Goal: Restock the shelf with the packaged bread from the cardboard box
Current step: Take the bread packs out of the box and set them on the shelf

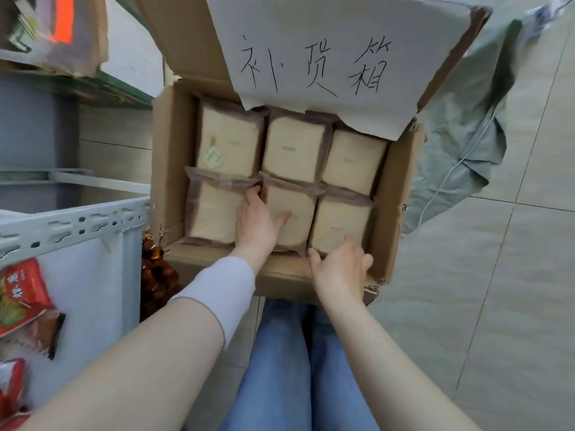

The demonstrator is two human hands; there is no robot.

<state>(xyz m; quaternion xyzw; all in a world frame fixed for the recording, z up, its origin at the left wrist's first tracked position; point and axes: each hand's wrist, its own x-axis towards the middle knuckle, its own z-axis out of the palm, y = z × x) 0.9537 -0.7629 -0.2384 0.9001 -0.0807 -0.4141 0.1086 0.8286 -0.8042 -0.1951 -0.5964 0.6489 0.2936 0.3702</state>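
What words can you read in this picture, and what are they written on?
"补货箱": handwritten in black on the white paper on the box flap.
Small print on the bread packs: too small to read.
Green sticker on the back-left pack: blurred, unreadable.
White marks on the red snack packet: blurred, unreadable.

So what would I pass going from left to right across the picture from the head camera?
Red snack packets → white shelf → cardboard box → grey-green cloth.
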